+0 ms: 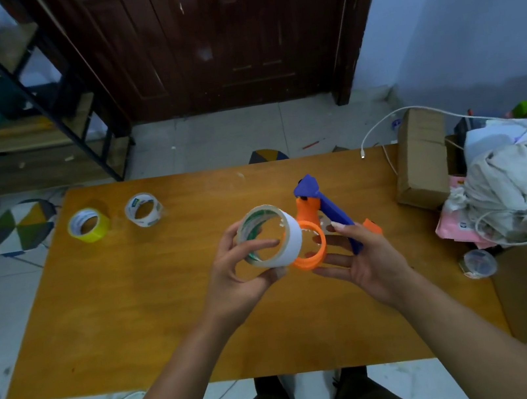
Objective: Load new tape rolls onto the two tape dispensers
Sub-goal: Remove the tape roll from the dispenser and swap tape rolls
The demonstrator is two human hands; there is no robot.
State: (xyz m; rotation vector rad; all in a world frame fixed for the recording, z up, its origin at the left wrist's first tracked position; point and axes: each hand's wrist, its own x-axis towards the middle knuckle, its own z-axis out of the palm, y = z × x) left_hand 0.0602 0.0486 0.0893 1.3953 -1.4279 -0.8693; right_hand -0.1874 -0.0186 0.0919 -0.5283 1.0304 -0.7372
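Dim bluish light is filling a room. A dark door (215, 34) is standing shut beside a pale blue wall (467, 12). Pale floor tiles (228, 136) are showing around an orange-brown table (136, 323). A black-framed shelf unit (32, 98) is standing on the left, a patterned stool (23, 225) is sitting by the table's left corner, and a cardboard box (421, 160) is resting at its right edge

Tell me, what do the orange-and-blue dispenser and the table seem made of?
The dispenser looks like matte moulded plastic: flat, saturated colour, rounded edges. The table looks like wood or veneer with a slight sheen: streaky grain shows; which, I cannot tell.
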